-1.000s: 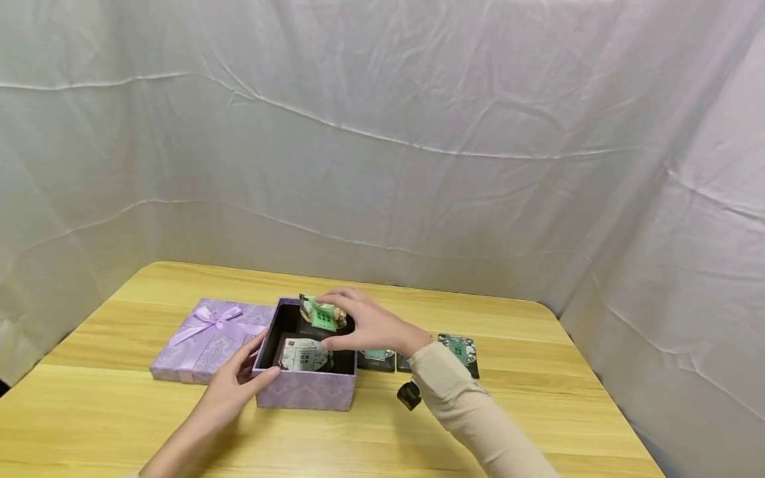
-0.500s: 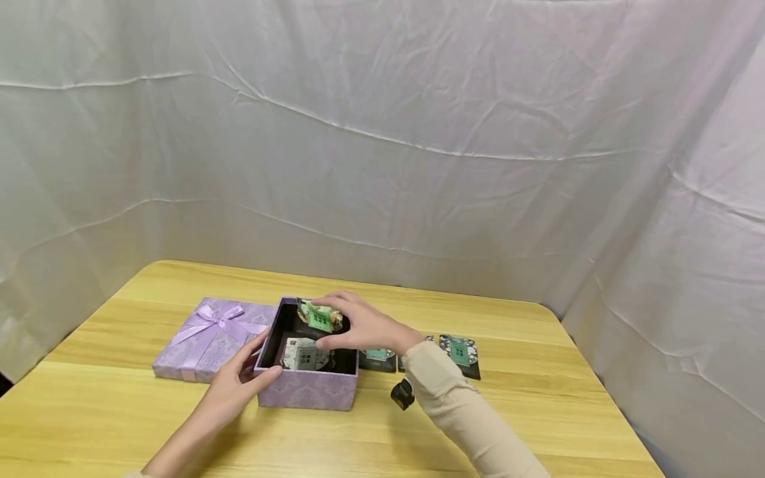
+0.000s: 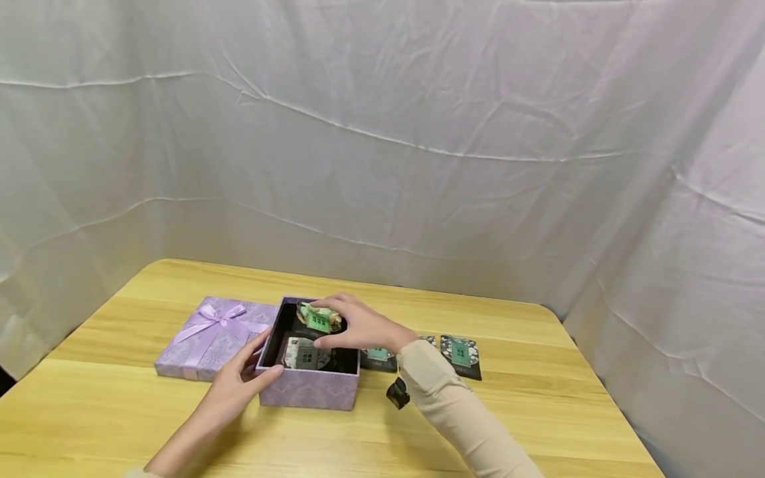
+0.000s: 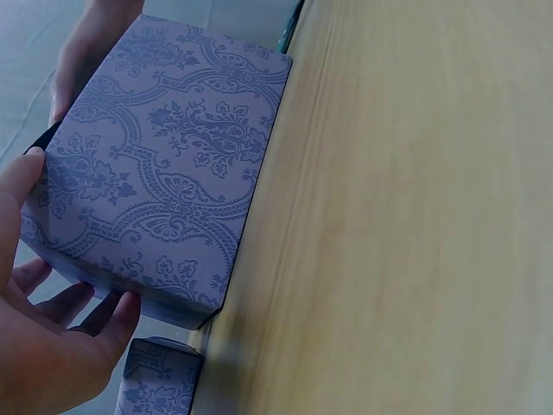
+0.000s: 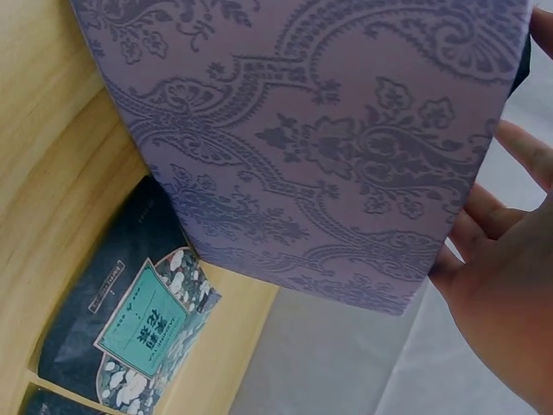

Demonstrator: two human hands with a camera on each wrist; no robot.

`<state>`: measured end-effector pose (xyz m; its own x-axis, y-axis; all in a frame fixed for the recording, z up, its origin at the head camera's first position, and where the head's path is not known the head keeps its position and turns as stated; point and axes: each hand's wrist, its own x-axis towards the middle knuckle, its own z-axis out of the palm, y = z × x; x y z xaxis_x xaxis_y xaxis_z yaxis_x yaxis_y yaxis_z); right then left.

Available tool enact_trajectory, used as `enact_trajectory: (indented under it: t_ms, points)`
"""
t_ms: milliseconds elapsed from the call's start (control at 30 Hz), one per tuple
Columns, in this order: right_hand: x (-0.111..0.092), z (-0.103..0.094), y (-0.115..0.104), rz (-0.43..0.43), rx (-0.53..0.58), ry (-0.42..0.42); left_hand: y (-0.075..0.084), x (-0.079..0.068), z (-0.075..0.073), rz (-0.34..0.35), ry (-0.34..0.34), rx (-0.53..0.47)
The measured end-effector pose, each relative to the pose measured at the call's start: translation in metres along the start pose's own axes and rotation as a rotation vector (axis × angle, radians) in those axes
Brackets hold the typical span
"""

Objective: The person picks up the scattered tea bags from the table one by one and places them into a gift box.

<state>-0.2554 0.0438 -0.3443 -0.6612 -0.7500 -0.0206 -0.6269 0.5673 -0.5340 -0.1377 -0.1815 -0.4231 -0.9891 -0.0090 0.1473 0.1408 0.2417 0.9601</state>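
My left hand [image 3: 230, 385] grips the near left side of an open purple patterned gift box [image 3: 307, 390], thumb on the rim and fingers along the outer wall. Over the box, my right hand [image 3: 361, 325] holds a tea sachet with a bright green label [image 3: 318, 322] at its far end, below the rim. Another sachet with a pale label [image 3: 301, 352] lies in the near half, by my right thumb. The outer wall of the box [image 4: 164, 156] fills much of the left wrist view. In the right wrist view, the box wall [image 5: 302, 130] hides what my right fingers touch.
The purple lid with a ribbon bow [image 3: 209, 335] lies left of the box. Right of it, dark tea sachets lie in a row, one beside the box [image 3: 378, 358] and one at the right end [image 3: 461, 356]. A grey curtain [image 3: 382, 166] hangs behind the table.
The green-labelled sachet has sunk lower into the box with my right hand, which has shifted slightly left. My left hand keeps its grip on the box.
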Motion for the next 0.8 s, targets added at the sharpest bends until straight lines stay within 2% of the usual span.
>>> enact_trajectory:
  t_ms: [467, 800]
  points:
    - [0.003, 0.008, 0.006, 0.014, -0.031, -0.042, 0.0, 0.0, 0.0, -0.007, -0.004, -0.001]
    - [0.003, 0.011, -0.001, -0.011, -0.152, -0.078, 0.001, -0.001, 0.0, -0.006, 0.002, 0.009]
